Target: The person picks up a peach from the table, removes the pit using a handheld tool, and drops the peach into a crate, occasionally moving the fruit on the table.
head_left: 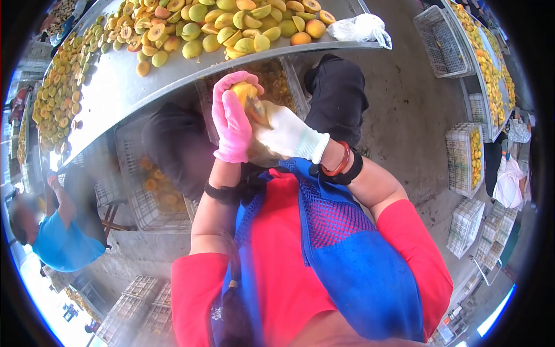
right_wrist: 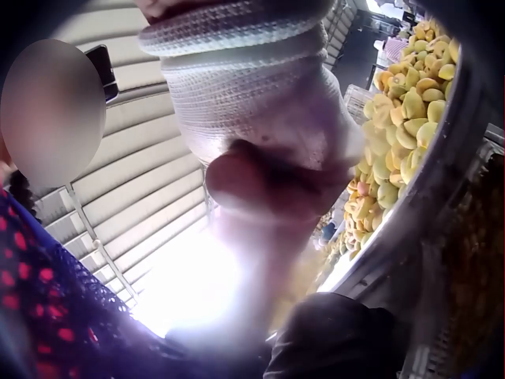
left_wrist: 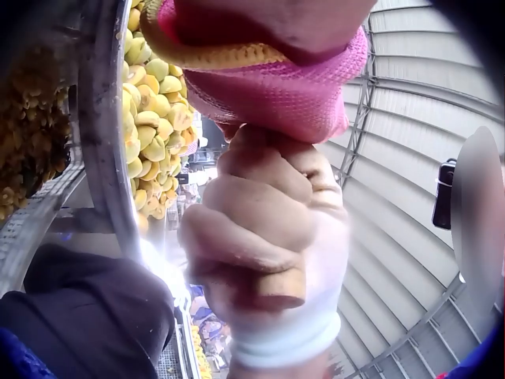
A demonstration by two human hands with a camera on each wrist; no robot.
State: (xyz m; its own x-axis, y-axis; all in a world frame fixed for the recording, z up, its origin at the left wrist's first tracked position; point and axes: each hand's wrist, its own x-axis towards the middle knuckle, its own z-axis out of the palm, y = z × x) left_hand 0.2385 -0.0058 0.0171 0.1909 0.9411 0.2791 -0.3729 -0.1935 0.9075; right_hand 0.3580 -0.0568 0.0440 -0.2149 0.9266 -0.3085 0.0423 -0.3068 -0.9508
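Observation:
My left hand [head_left: 234,124], in a pink glove [left_wrist: 276,87], grips a yellow fruit [head_left: 244,91] just below the edge of the metal table [head_left: 115,87]. My right hand [head_left: 286,136], in a white glove [right_wrist: 252,103], is curled round a small tool [head_left: 254,110] whose tip is pressed into the fruit. In the left wrist view the tool's wooden handle end [left_wrist: 280,288] sticks out of the right fist [left_wrist: 268,237]. The two hands touch each other. The blade is hidden by the fingers.
The table carries a heap of halved yellow fruit [head_left: 202,29] and a white plastic bag [head_left: 361,28]. White crates [head_left: 144,191] holding fruit stand under it. More crates [head_left: 465,156] and a second fruit table [head_left: 485,63] are at right. A person in blue [head_left: 63,237] is at left.

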